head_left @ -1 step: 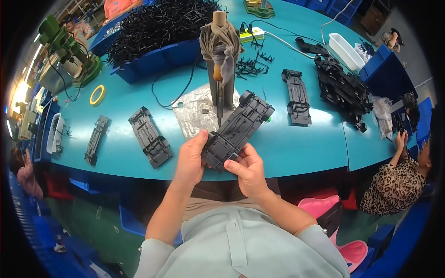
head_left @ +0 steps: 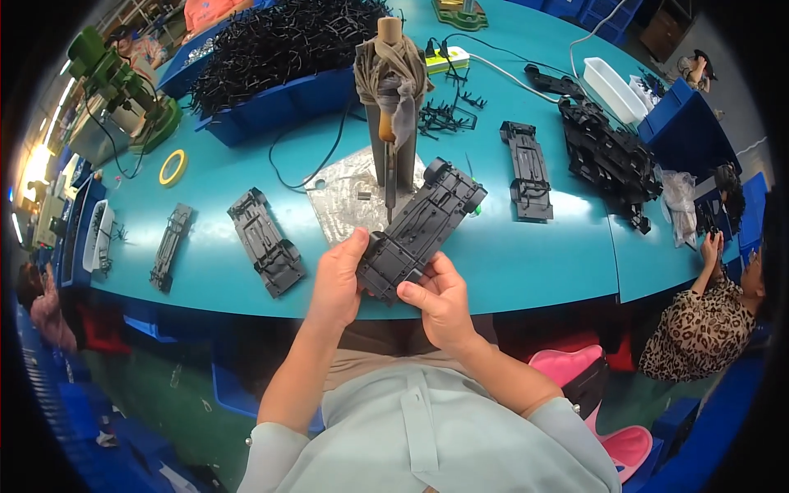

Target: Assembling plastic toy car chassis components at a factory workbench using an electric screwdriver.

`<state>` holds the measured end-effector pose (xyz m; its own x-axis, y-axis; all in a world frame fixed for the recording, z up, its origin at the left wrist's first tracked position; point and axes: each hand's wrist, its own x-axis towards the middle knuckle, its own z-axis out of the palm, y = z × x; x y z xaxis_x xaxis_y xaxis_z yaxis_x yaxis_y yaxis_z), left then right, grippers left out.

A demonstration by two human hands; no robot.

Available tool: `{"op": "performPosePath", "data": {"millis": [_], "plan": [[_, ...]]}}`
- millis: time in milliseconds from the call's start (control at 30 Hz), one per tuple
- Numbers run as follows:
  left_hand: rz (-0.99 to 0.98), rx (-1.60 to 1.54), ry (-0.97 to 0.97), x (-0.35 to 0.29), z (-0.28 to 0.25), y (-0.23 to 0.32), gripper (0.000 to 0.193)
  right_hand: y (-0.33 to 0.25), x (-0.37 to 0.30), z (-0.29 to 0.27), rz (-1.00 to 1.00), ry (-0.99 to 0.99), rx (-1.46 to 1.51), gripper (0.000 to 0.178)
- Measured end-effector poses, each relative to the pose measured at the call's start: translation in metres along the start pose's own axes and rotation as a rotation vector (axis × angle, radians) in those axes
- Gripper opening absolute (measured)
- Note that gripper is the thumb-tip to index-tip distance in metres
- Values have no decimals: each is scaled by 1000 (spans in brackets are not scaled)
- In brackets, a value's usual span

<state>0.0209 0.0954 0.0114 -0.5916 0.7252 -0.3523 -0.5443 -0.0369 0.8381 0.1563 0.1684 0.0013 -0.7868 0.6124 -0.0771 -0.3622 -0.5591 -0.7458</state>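
Note:
A black plastic toy car chassis (head_left: 423, 226) is held tilted between my two hands, its far end up to the right. My left hand (head_left: 337, 275) grips its near left corner, thumb on top. My right hand (head_left: 440, 302) holds the near right edge, thumb on the face and fingers partly hidden underneath. Just beyond the chassis stands an upright metal post (head_left: 380, 152) with a cloth-wrapped top (head_left: 393, 74) and a thin vertical rod (head_left: 389, 193). The rod's lower end is close to the chassis; whether they touch I cannot tell. Beneath is a silvery metal plate (head_left: 337, 201).
Similar chassis lie at left (head_left: 263, 242), far left (head_left: 171, 248) and right (head_left: 528, 172), with a black pile (head_left: 608, 156) beyond. A blue bin (head_left: 279, 107) holds black parts. A green press (head_left: 123, 90), yellow tape roll (head_left: 173, 168) and power strip (head_left: 448, 60) surround. A co-worker (head_left: 703, 320) sits right.

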Motion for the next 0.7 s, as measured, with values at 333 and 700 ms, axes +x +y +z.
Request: {"op": "performPosePath", "data": {"millis": [333, 700], "plan": [[23, -20, -93, 15, -7, 18, 39, 1, 17, 15, -44, -1, -7, 50], [35, -74, -58, 19, -4, 31, 42, 5, 24, 27, -54, 12, -3, 55]]}}
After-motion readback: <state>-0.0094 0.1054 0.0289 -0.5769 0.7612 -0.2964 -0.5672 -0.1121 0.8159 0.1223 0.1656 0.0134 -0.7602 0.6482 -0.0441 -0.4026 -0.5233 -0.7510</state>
